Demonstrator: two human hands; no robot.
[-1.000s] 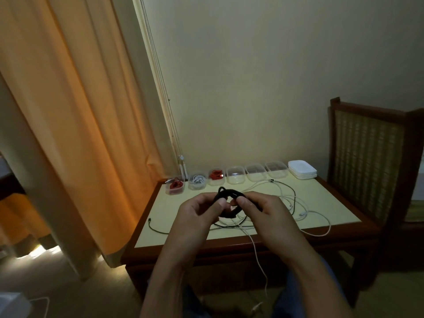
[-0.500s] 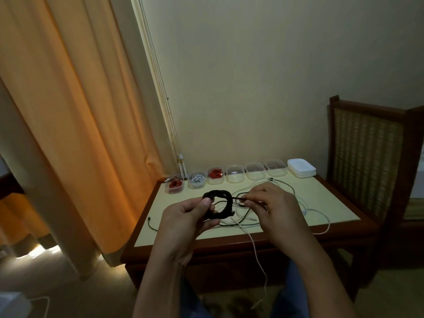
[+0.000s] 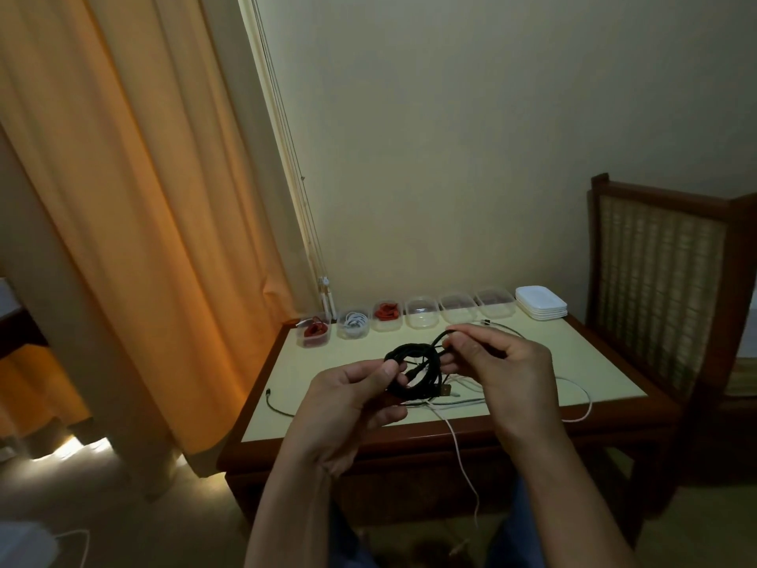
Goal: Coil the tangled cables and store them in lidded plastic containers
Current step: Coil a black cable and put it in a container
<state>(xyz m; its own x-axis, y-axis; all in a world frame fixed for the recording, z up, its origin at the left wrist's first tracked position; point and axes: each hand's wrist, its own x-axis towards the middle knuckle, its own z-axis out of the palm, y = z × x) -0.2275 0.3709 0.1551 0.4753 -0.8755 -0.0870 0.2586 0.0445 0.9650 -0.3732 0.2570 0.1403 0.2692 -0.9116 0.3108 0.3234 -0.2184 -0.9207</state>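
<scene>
Pale-topped table with a dark wooden rim, set against a cream wall; all positions below are taken from the black coil.

Nearest the viewer, below the coil, one white cable hangs over the table's front edge.

Left hand: at the coil's left rim, thumb and fingers curled round the bundled turns, holding them together. The coil is held off the table with its opening turned roughly toward the camera. A metal plug shows at the coil's lower right.

Right hand: just right of the coil, thumb and forefinger pinching the free tail. The tail rises from the coil's upper right straight to that pinch; it looks short.

Assessment: winding is nearly complete. The coming move depends on the tail lying up and to the right of the ring, so the right hand should lay or tuck it while the left keeps the turns clamped.

Under and right of the coil, loose white cables remain uncoiled. Left of it lies a thin dark cable.

Beyond the coil stand three filled containers to the far left and three empty containers directly behind, all unlidded. The lid stack sits far right. The right hand is nearer the empty ones.
</scene>
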